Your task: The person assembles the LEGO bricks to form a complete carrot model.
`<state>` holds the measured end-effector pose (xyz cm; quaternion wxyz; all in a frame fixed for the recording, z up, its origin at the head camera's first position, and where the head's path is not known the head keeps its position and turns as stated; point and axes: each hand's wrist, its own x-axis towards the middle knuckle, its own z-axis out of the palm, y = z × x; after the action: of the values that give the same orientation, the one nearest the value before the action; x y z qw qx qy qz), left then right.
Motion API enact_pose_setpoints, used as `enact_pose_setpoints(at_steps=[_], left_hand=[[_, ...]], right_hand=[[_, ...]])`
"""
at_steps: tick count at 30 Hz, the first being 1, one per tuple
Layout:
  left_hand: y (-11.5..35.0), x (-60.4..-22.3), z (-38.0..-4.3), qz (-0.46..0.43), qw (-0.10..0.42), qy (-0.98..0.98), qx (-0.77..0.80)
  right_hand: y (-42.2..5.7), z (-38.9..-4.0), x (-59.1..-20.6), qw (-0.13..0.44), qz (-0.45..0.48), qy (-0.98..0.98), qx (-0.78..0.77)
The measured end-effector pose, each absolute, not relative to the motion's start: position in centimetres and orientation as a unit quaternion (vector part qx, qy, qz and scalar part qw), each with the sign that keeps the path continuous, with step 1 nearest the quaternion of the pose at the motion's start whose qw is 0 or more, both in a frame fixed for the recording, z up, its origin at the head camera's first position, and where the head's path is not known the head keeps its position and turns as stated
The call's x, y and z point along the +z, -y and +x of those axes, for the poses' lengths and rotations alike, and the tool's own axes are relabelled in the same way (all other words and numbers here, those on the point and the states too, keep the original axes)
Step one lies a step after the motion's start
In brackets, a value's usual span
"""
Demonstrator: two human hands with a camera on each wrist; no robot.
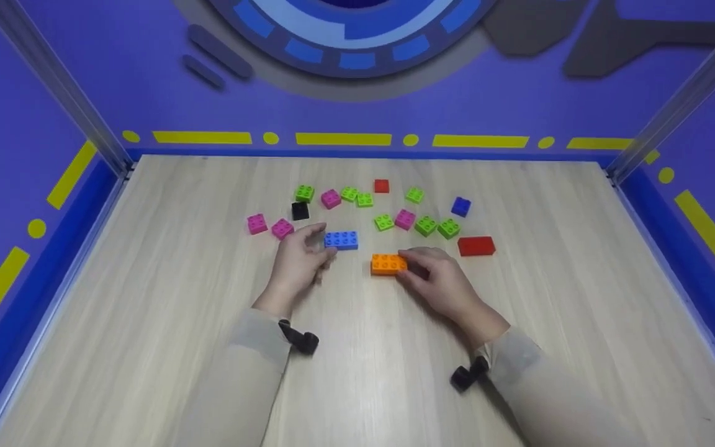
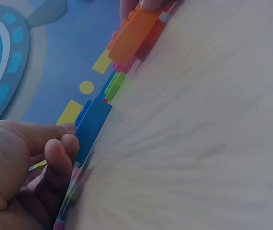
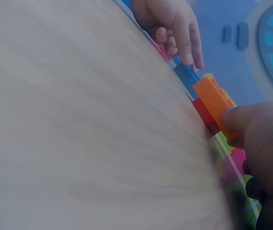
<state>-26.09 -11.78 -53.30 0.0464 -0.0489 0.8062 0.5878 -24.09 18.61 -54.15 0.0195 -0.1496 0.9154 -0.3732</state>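
Note:
My left hand point(image 1: 295, 264) pinches the left end of a light blue building brick point(image 1: 341, 240) between thumb and forefinger; its other fingers are curled below, as the left wrist view shows. The right hand point(image 1: 444, 279) grips an orange building brick point(image 1: 387, 264) by its right end with thumb and fingers. Both bricks are long, with two rows of studs facing up. The orange one sits nearer to me and to the right of the blue one, and the two are apart. Red shows beside the orange brick point(image 3: 213, 103) in the right wrist view.
Behind the hands lie loose bricks: several green point(image 1: 426, 225) and pink point(image 1: 331, 198) ones, a black one point(image 1: 300, 211), a small red one point(image 1: 382, 185) and a dark blue one point(image 1: 461, 207). A long red brick point(image 1: 476, 246) lies right. Blue walls point(image 1: 357, 112) enclose the wooden table point(image 1: 165, 248).

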Motion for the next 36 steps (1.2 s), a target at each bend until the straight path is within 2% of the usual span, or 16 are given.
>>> enact_pose_setpoints(at_steps=[9,17,28,36], left_hand=[[12.0,-54.6,-25.3,-0.043,0.004,-0.778,0.627],[11.9,-54.2,-25.2,-0.010,-0.037,-0.773,0.633],[11.2,-53.9,-24.9,0.056,0.010,-0.737,0.674],[10.5,-53.8,-24.5,0.078,0.027,-0.764,0.639]], right_hand=[[-18.7,-23.8,-54.4,0.024,-0.152,-0.916,-0.371],[-18.8,-23.9,-54.1,0.009,-0.158,-0.924,-0.349],[-19.0,-23.9,-54.3,0.009,-0.160,-0.923,-0.351],[-18.9,-23.9,-54.1,0.021,-0.166,-0.924,-0.343]])
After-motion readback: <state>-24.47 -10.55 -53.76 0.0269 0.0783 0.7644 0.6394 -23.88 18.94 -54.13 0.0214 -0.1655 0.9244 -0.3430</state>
